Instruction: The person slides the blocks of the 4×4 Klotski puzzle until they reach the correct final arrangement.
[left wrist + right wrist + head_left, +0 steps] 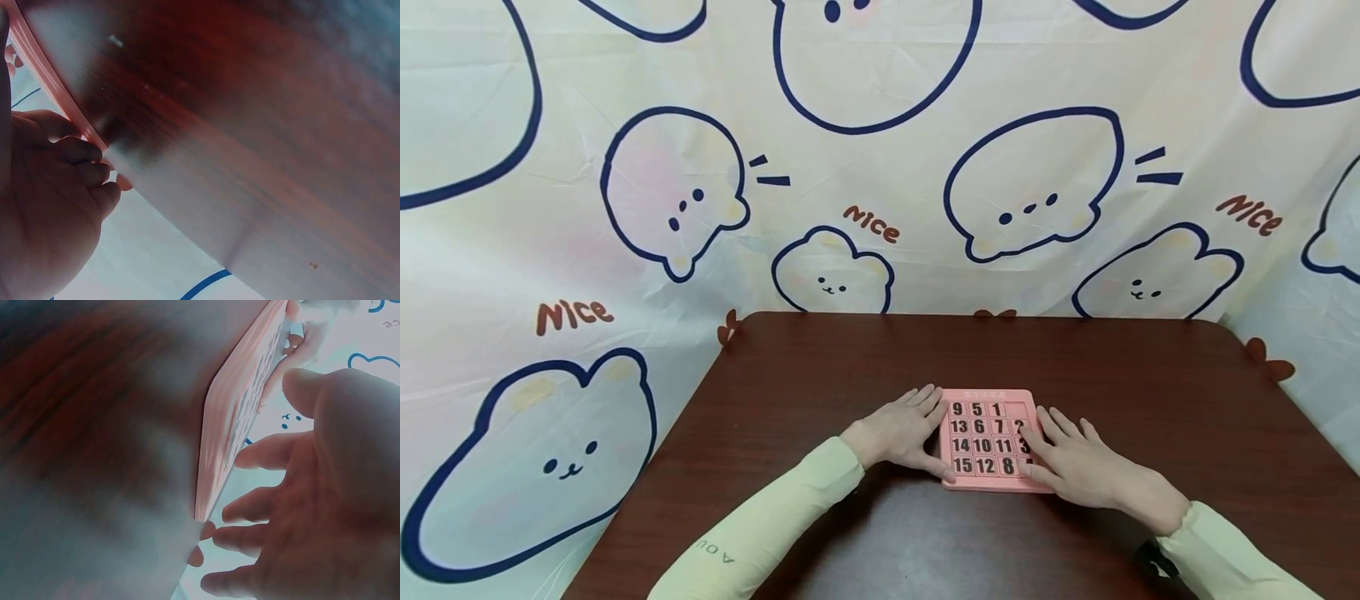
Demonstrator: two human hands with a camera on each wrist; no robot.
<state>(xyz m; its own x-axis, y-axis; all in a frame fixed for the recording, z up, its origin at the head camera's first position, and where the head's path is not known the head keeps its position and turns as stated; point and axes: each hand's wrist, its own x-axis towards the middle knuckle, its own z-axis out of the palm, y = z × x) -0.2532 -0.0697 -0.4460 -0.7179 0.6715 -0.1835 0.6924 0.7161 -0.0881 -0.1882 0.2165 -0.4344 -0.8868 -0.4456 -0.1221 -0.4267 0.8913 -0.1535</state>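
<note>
- One pink number board (992,484) is laid flat on the brown table (820,367), between the two hands.
- Fourteen numbered tiles (982,446) can be read; the lower right corner is mostly covered.
- The left edge is touched by the left hand (902,429), its fingers extended forward and its thumb set at the near corner; nothing is gripped.
- The right side is partly covered by the right hand (1082,467), held palm down with fingers spread and nothing grasped.
- Both forearms are covered by two pale sleeves (760,525).
- Three "Nice" prints are shown on the cloth (880,175) behind.
</note>
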